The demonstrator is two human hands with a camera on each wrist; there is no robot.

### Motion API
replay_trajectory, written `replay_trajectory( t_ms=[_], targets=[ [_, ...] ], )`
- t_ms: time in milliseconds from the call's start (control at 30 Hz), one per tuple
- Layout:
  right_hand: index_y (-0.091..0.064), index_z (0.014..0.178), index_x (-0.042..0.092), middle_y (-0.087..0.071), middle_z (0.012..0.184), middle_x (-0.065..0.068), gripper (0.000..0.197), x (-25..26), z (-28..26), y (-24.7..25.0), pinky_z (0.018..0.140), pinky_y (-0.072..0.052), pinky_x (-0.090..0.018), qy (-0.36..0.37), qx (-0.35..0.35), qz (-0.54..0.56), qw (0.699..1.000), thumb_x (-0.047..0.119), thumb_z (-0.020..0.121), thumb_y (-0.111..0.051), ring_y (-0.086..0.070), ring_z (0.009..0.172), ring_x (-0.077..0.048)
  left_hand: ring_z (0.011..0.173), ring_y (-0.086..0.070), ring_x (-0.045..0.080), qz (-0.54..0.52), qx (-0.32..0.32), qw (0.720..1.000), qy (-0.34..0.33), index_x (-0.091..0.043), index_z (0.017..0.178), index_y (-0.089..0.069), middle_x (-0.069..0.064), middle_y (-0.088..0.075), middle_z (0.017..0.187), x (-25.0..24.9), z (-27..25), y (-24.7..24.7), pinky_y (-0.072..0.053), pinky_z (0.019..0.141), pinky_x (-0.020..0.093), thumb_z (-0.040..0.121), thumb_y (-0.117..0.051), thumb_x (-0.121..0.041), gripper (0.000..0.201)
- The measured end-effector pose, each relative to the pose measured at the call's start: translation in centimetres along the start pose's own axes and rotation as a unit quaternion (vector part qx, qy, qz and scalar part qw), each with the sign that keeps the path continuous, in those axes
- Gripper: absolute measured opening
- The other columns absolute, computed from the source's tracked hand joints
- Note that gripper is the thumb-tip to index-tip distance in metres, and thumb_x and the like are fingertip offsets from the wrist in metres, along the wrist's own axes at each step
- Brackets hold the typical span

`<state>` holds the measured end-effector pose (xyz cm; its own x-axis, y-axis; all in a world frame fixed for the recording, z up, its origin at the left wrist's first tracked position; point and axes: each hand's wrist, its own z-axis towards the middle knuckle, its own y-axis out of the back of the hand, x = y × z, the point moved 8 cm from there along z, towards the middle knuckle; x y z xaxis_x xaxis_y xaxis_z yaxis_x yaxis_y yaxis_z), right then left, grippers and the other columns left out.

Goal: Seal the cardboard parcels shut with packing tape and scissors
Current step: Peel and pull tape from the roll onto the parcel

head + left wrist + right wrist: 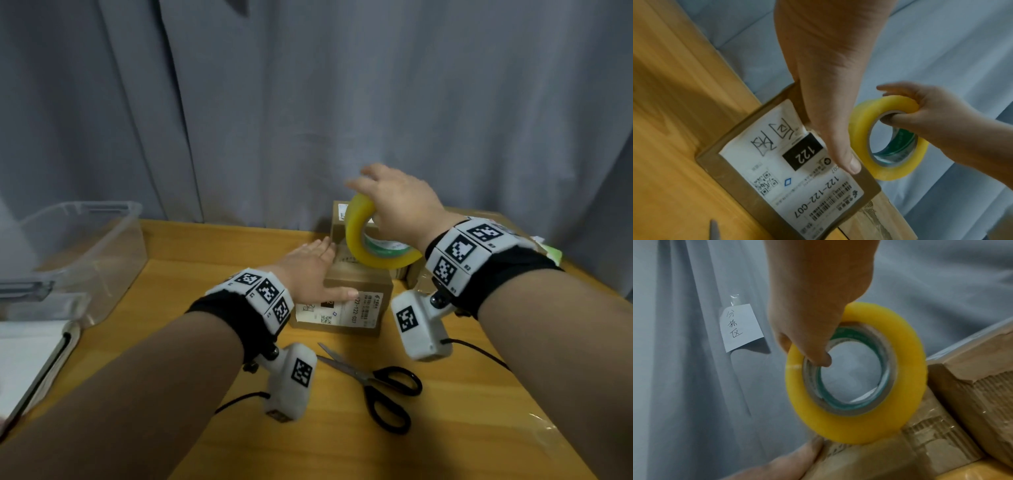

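Lower centre: scissors (373, 383) idle on table (178, 342). Frame centre: left hand (308, 270) flat, fingers straight, pinning parcel (342, 308), likely to steady it. Right hand (400, 205) curled through tape roll (370, 240), just above parcel.

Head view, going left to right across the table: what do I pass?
Notebook → clear plastic bin → left hand, flat on the near parcel → tape roll → right hand, gripping that roll.
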<state>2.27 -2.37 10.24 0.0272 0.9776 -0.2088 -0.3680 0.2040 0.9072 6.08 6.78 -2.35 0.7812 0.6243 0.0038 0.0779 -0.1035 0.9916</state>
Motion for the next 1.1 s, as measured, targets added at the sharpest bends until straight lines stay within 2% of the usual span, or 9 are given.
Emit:
replay_trajectory(
  t_ms=[100,167,300,433,633,733,833,967,1100],
  targets=[
    [-0.036,0.143,0.032,-0.046,0.13,-0.008,0.064,-2.2,-0.7,-0.3,0.079,-0.04,-0.038,-0.05,0.021,0.003,0.999,0.001,0.088,-0.046,-0.047,0.115,-0.033,0.147,0.004,0.024,-0.007,0.017,1.0,0.006,-0.006,0.15,0.005,0.013,0.01,0.158,0.1,0.0,0.1,-0.003,0.12,0.037,0.079,-0.034,-0.078,0.109],
    [-0.032,0.145,0.037,-0.046,0.129,-0.007,0.067,-2.3,-1.0,-0.2,0.075,-0.035,-0.036,-0.04,0.025,-0.004,0.999,0.002,0.09,-0.045,-0.047,0.112,-0.032,0.147,0.004,0.023,-0.014,0.019,1.0,0.006,-0.006,0.15,0.006,0.012,0.011,0.158,0.0,-0.1,0.2,-0.003,0.12,0.036,0.078,-0.038,-0.078,0.111],
    [-0.039,0.141,0.041,-0.046,0.13,-0.004,0.063,-2.7,-1.4,0.5,0.085,-0.037,-0.038,-0.011,0.008,-0.024,1.0,0.005,0.091,-0.046,-0.046,0.113,-0.03,0.147,0.006,0.021,-0.005,0.028,1.0,0.002,-0.007,0.15,0.01,0.01,0.012,0.158,0.2,-0.2,0.1,-0.001,0.12,0.036,0.077,-0.044,-0.076,0.114],
    [-0.044,0.138,0.041,-0.049,0.126,-0.001,0.053,-5.6,-4.0,-1.1,0.084,-0.038,-0.036,-0.033,0.057,-0.068,0.996,0.016,0.091,-0.053,-0.046,0.11,-0.027,0.147,0.007,0.02,-0.002,0.037,0.999,0.002,-0.009,0.15,0.011,0.008,0.013,0.158,0.4,-0.1,-0.2,-0.001,0.12,0.037,0.074,-0.046,-0.077,0.117],
    [-0.044,0.137,0.043,-0.049,0.132,0.0,0.056,-6.7,-7.2,-5.8,0.086,-0.043,-0.038,-0.079,0.074,-0.008,0.994,0.013,0.091,-0.054,-0.046,0.113,-0.025,0.147,0.007,0.019,-0.004,0.042,0.999,0.005,-0.011,0.15,0.011,0.007,0.014,0.158,0.5,-0.1,-0.2,0.002,0.12,0.035,0.075,-0.047,-0.075,0.115],
    [-0.041,0.139,0.042,-0.048,0.135,0.0,0.062,-6.6,-8.1,-7.5,0.094,-0.042,-0.039,-0.095,0.08,0.014,0.992,0.009,0.089,-0.054,-0.045,0.12,-0.025,0.147,0.007,0.02,-0.006,0.039,0.999,0.006,-0.012,0.15,0.011,0.007,0.013,0.158,0.5,-0.1,-0.2,0.002,0.119,0.035,0.075,-0.048,-0.075,0.114],
    [-0.037,0.143,0.04,-0.047,0.137,-0.001,0.069,-6.6,-8.8,-8.4,0.1,-0.04,-0.04,-0.11,0.077,0.027,0.991,0.001,0.087,-0.048,-0.043,0.124,-0.025,0.146,0.007,0.023,-0.016,0.041,0.999,0.008,-0.023,0.151,0.01,0.01,0.014,0.158,0.3,-0.4,-0.1,0.003,0.118,0.037,0.075,-0.049,-0.075,0.109],
    [-0.037,0.143,0.036,-0.043,0.145,-0.001,0.059,-4.6,-8.5,-9.3,0.106,-0.034,-0.042,-0.079,0.083,0.002,0.993,0.016,0.09,-0.054,-0.038,0.131,-0.024,0.145,0.005,0.037,0.028,0.074,0.996,0.035,-0.047,0.145,0.012,0.022,0.011,0.156,-1.6,0.3,0.2,-0.002,0.118,0.051,0.071,-0.044,-0.082,0.1],
    [-0.037,0.143,0.034,-0.04,0.145,-0.002,0.057,-3.2,-8.3,-9.8,0.108,-0.033,-0.046,-0.078,0.084,-0.025,0.993,0.025,0.09,-0.057,-0.038,0.129,-0.027,0.145,0.007,0.034,0.049,0.063,0.997,0.02,-0.047,0.145,0.013,0.019,0.011,0.157,-4.3,1.7,0.4,0.001,0.116,0.055,0.073,-0.033,-0.085,0.094]
  ],
)
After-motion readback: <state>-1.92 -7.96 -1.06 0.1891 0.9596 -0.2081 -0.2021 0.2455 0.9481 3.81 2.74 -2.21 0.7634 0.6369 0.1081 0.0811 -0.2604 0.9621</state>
